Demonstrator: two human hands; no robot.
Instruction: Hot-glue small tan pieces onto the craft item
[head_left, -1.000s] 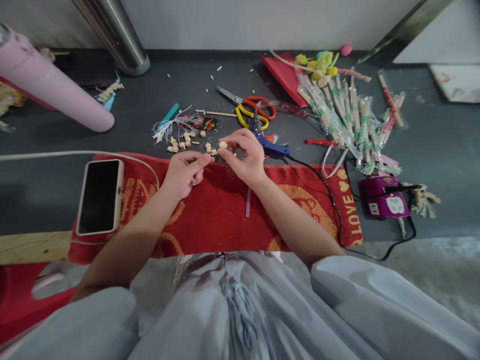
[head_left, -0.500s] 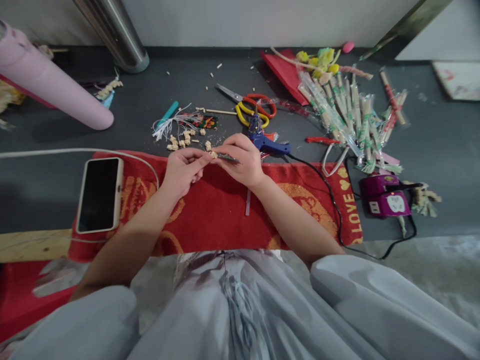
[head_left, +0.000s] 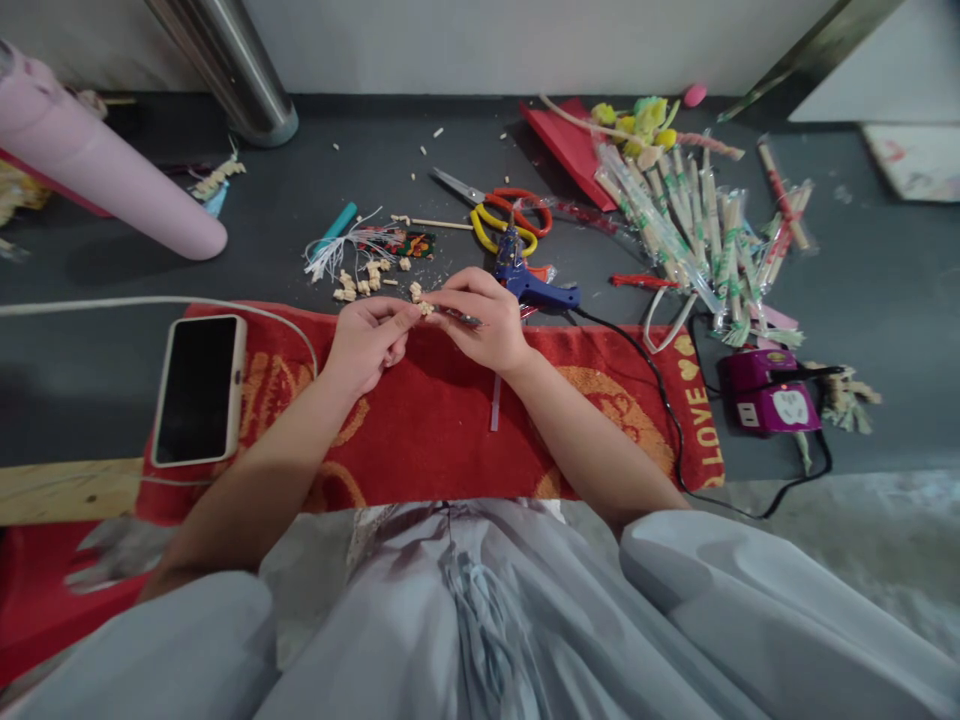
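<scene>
My left hand [head_left: 367, 340] and my right hand [head_left: 484, 320] meet over the far edge of a red towel [head_left: 450, 420]. Between the fingertips of both hands is a small pale wooden piece [head_left: 426, 308]. The right hand also holds a thin dark stick [head_left: 461, 318] that points toward the left hand. Several more small wooden pieces [head_left: 364, 282] lie on the dark floor just beyond the hands, beside a bundle of white threads [head_left: 337, 252].
A phone [head_left: 199, 388] lies on the towel's left end, with a white cable [head_left: 150, 305] behind it. A blue glue gun [head_left: 534, 285], scissors [head_left: 499, 215], wrapped chopsticks [head_left: 690, 225], a purple power strip [head_left: 765, 395] and a pink roll [head_left: 97, 165] lie around.
My right hand came down from a raised pinch on a wooden piece and closed in on the left hand; a thin dark stick now shows in its fingers. The left hand hardly moved.
</scene>
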